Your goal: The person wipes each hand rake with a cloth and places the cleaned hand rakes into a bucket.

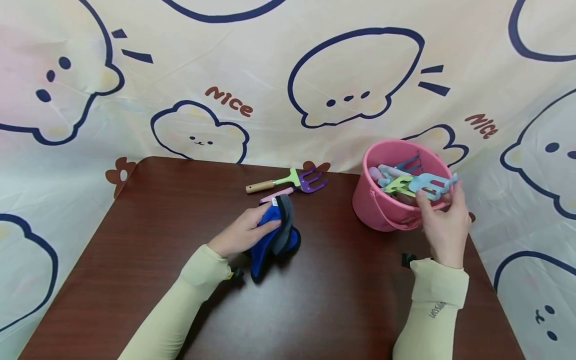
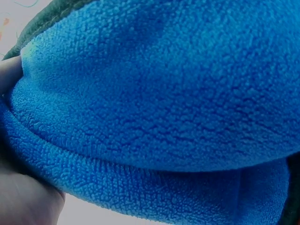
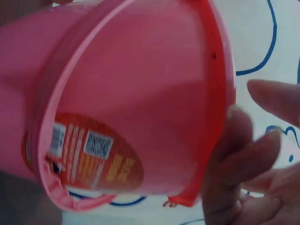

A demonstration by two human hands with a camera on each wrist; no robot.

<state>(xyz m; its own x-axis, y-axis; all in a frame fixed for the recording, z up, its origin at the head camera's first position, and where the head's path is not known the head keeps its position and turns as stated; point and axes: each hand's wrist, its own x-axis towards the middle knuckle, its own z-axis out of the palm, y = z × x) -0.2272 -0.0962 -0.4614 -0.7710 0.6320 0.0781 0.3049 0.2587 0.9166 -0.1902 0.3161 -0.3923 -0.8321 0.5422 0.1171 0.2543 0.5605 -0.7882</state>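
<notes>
A folded blue-and-grey cloth (image 1: 281, 227) with dark edging is held above the table by my left hand (image 1: 245, 230), thumb on its near side. In the left wrist view its fuzzy blue face (image 2: 150, 93) fills most of the picture. My right hand (image 1: 447, 227) is at the near right rim of a pink bucket (image 1: 373, 205), thumb and fingers spread apart. In the right wrist view the fingers (image 3: 239, 159) overlap the rim, with nothing seen between them. Just beyond the hand, a light blue toy fork (image 1: 425, 184) lies on top of the bucket's contents.
Beside it in the bucket lies a lime green toy tool (image 1: 398, 186), among several others. Behind the cloth, a green-headed tool with a wooden handle (image 1: 261, 186) and a purple hand fork (image 1: 312, 182) with a pink handle lie on the brown table (image 1: 148, 235). A printed curtain (image 1: 270, 60) hangs behind.
</notes>
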